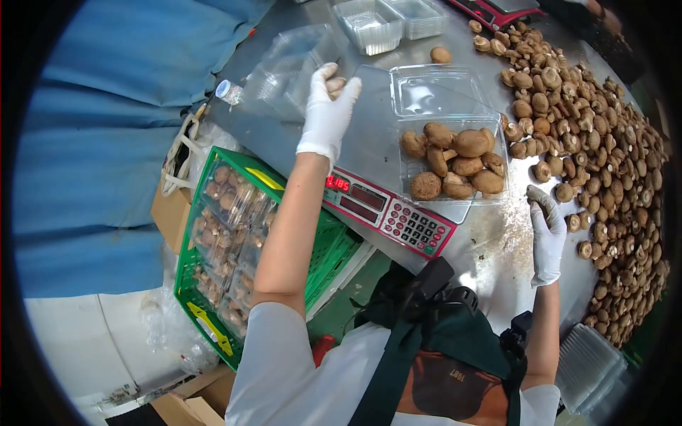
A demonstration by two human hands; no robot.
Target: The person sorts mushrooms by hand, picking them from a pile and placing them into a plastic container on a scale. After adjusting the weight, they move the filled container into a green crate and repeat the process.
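Note:
My left hand (329,113), in a white glove, is raised left of the scale plate with its fingers closed around a light brown mushroom (335,86). An open clear plastic box (403,183) holds several brown mushrooms (472,143) on the scale (383,213), whose red digits are lit; its lid (435,91) is folded back. To the right of the box is my right hand (546,238), also gloved, with stained fingertips. Its fingers are apart with nothing seen between them, near the edge of the large mushroom pile (604,156).
Stacked clear boxes (369,27) stand at the back, with more clear boxes (284,71) at the left. A green crate (186,273) of filled boxes is at lower left. One mushroom (440,55) lies alone. Another person's hand (609,21) shows at upper right, near a second red scale (490,13).

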